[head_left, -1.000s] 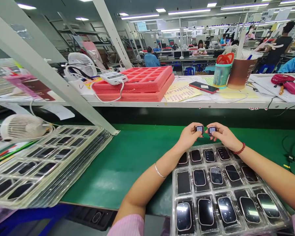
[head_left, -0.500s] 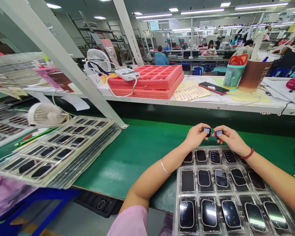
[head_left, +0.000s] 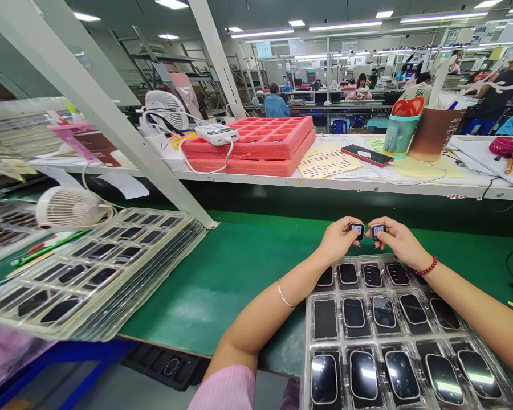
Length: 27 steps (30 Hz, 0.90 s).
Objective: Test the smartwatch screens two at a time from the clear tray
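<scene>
A: What are the hands doing?

B: Each is grasping something. The left hand point(head_left: 337, 238) pinches one square watch point(head_left: 357, 230) between thumb and fingers, and the right hand point(head_left: 397, 240) pinches a second watch point(head_left: 378, 230) the same way.

A: Where exactly?

B: Side by side, just beyond the far edge of the clear tray point(head_left: 342, 342), both screens lit and facing the wearer. They seem to show square codes, though they're too small to read.

A: And the tray?

B: On the green table point(head_left: 239, 262), at its near edge, with three rows of dark-faced watches point(head_left: 363, 374) in view.

A: Anything to the left?

B: A stack of filled trays point(head_left: 154, 270) reaching the table's near edge, with a white fan point(head_left: 70, 208) by the stack's far left corner.
</scene>
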Motion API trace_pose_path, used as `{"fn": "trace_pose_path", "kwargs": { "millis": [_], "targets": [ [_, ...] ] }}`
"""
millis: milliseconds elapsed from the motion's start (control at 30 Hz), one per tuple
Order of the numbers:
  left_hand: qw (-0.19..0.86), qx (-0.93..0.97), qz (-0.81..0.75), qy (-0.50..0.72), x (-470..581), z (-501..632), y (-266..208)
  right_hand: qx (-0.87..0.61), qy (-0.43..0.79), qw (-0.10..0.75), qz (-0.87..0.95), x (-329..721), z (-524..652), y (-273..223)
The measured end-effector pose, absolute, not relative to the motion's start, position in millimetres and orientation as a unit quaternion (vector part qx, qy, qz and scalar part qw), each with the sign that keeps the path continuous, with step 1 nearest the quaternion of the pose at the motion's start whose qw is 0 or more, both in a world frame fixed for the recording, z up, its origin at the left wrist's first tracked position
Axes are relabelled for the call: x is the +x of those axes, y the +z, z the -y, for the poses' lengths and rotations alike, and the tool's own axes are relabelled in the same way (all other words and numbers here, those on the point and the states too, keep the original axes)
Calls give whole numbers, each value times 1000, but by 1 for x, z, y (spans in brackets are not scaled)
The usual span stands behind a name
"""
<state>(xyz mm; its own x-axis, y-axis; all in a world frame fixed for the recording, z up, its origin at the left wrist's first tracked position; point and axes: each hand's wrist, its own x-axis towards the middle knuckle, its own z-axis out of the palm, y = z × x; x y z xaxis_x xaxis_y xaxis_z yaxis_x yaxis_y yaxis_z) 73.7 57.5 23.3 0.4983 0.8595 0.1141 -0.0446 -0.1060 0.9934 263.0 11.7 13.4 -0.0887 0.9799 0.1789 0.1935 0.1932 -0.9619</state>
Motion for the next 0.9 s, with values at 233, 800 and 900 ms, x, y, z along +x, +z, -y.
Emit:
{"fn": "trace_pose_path", "kwargs": {
  "millis": [233, 800, 900],
  "targets": [
    [572, 648, -331, 378, 73, -59, 23, -467, 425, 484, 606, 260, -14, 13],
    [579, 639, -344, 371, 72, -60, 21, -479, 409, 471, 617, 261, -7, 14],
    [586, 630, -345, 375, 73, -61, 18, -473, 394, 464, 636, 260, -6, 16]
  ]
}}
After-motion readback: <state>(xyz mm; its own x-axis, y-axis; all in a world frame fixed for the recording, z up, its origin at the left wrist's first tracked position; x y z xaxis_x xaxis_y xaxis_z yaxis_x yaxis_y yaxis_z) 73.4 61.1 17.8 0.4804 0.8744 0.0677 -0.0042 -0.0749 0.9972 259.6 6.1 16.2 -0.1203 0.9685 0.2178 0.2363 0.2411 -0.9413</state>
